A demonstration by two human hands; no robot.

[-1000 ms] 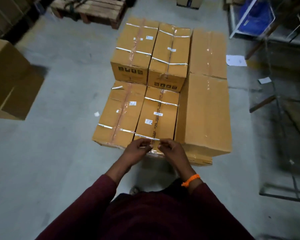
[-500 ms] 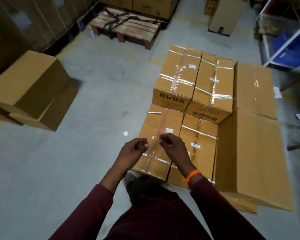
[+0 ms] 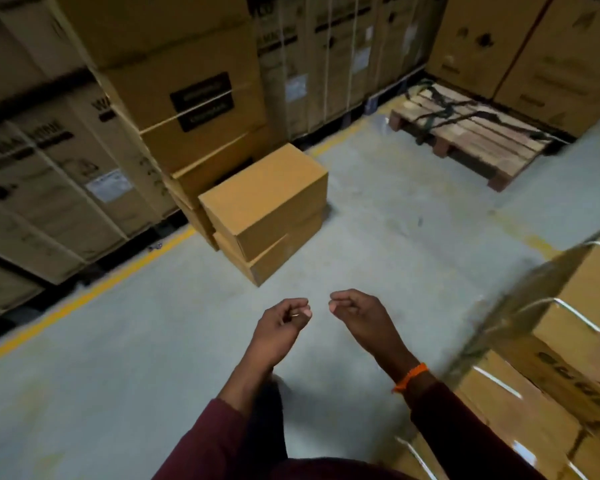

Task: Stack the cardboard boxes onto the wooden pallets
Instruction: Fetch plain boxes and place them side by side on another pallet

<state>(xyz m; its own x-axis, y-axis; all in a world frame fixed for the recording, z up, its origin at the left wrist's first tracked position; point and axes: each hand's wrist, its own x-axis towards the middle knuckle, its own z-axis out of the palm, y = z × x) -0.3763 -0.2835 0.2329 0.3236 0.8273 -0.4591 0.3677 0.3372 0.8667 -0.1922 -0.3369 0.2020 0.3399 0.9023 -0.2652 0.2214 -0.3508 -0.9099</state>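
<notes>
Two plain cardboard boxes sit stacked on the floor ahead of me, the top one turned slightly askew. Below them in the view, my left hand and my right hand hover side by side over bare floor, fingers loosely curled, holding nothing. The taped and strapped boxes stacked at my right edge are blurred. A bare wooden pallet with dark straps lying across it stands at the far right.
Tall walls of large strapped cartons run along the left and back, behind a yellow floor line. More big cartons stand behind the pallet. Grey concrete floor stretches between me and the two boxes.
My view has swung left, away from the stacked boxes toward the two boxes on the floor. Both hands left the near box's strap and now hang in the air.
</notes>
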